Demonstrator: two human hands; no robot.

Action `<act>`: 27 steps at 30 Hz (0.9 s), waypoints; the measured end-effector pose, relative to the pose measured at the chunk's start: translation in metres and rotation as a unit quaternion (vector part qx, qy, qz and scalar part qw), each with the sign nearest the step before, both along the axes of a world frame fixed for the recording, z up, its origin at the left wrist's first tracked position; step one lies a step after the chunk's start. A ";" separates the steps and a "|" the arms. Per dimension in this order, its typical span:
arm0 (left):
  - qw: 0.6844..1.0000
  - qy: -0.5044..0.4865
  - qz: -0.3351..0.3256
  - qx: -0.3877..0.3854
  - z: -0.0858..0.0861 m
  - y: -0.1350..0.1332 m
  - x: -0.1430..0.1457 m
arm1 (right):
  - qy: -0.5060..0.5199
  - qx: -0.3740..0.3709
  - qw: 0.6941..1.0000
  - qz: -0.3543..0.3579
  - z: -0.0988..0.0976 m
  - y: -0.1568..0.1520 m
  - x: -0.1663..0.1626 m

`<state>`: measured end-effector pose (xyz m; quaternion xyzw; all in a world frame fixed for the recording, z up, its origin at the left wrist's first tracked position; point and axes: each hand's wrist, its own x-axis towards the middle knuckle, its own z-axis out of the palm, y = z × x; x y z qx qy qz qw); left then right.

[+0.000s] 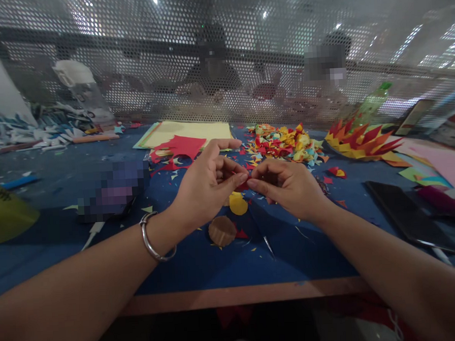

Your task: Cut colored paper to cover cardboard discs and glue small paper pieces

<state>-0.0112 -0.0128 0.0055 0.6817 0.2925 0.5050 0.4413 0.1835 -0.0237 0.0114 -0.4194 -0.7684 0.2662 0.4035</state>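
Fingertips of my left hand (210,179) and my right hand (283,185) meet over the middle of the table, pinching a small piece of red paper (242,184) between them. Much of that paper is hidden by the fingers. Just below them lie yellow paper discs (238,204). Nearer to me sits a round brown corrugated piece (222,231) with a red scrap (241,232) beside it. A thin pen-like tool with a pale tip (268,245) lies right of these, partly in shadow.
Behind my hands are a cut-up red sheet (182,146), pale yellow paper (198,129) and a heap of small coloured paper pieces (287,143). A flame-shaped paper crown (363,142) stands right. Phones lie left (116,189) and right (405,212). Perforated metal (161,67) closes the back.
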 end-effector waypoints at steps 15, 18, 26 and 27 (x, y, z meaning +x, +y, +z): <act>0.999 0.006 -0.011 -0.037 0.003 -0.001 -0.002 | 0.031 -0.055 0.998 0.020 0.006 0.000 0.000; 0.996 0.046 -0.037 -0.074 0.001 0.001 -0.004 | 0.032 -0.058 0.998 0.020 0.006 0.000 0.000; 0.994 0.058 -0.071 -0.059 0.002 -0.001 -0.003 | 0.033 -0.068 0.997 0.018 0.007 -0.001 0.000; 0.994 0.055 -0.076 -0.060 0.003 -0.001 -0.003 | 0.034 -0.070 0.997 0.021 0.008 -0.001 0.000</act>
